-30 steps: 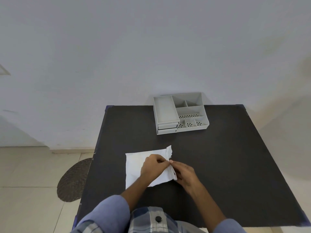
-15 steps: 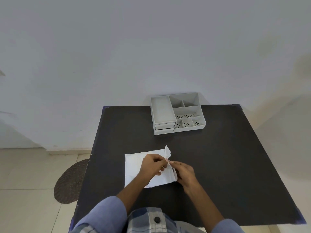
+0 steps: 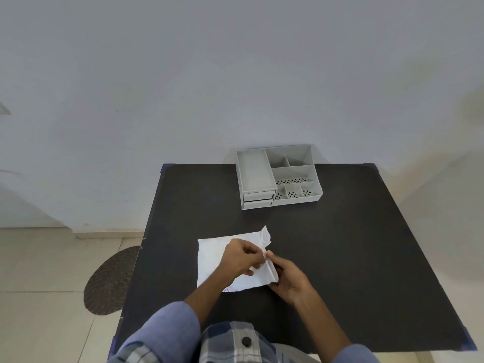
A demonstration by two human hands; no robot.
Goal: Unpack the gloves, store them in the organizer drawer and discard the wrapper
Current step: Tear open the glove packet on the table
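A white paper wrapper (image 3: 212,255) lies on the black table (image 3: 340,244), near the front middle. Its right edge is torn and stands up in a ragged flap. My left hand (image 3: 239,259) pinches that torn edge from the left, and my right hand (image 3: 288,280) pinches it from the right; their fingertips meet at the tear. The gloves are hidden inside the wrapper. The grey organizer (image 3: 279,175) stands at the table's far edge against the wall, with open compartments on top and two shut drawers at its front left.
A dark round mat (image 3: 110,281) lies on the tiled floor left of the table. A pale wall rises right behind the table. Bare black tabletop stretches to the right of my hands.
The wrapper's torn right flap has opened a little wider and stands higher. Both hands stay pinched at the tear. The camera has shifted slightly.
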